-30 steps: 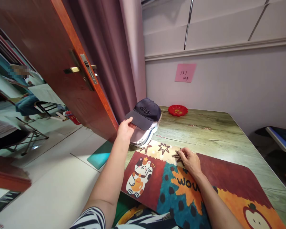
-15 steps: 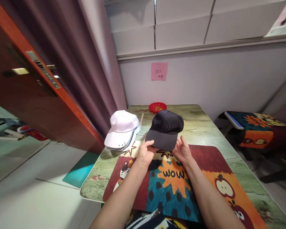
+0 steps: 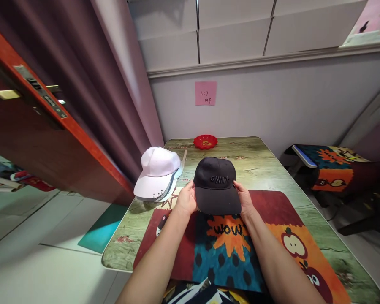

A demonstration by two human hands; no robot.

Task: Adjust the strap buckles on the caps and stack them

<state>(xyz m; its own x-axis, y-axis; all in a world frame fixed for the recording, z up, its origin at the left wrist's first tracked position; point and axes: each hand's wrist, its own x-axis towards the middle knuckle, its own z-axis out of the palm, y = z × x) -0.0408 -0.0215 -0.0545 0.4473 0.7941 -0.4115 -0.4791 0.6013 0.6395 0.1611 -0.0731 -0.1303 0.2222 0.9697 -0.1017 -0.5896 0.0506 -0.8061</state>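
Observation:
A black baseball cap [image 3: 215,179] with dark raised lettering on its front is held between my two hands, its brim facing me. My left hand [image 3: 187,198] grips the cap's left side, fingers partly hidden behind it. On the other side my right hand [image 3: 244,199] is closed on the cap's edge. Left of the black cap, a white cap [image 3: 160,164] with a dark stripe and small metal rings on its brim sits on the table, apart from my hands. Whether another cap lies under the white one I cannot tell.
The wood-patterned table [image 3: 123,249] carries a colourful printed mat [image 3: 177,253] and, at the back, a red scalloped dish [image 3: 205,142]. A pink note [image 3: 205,93] is on the wall. A brown door [image 3: 66,147] and purple curtain [image 3: 126,84] stand at left; another table [image 3: 332,169] is at right.
The black cap has come down and nearer, turned from tilted to nearly square-on. My right hand has moved from the brim's side onto the cap's edge; my left now grips its side.

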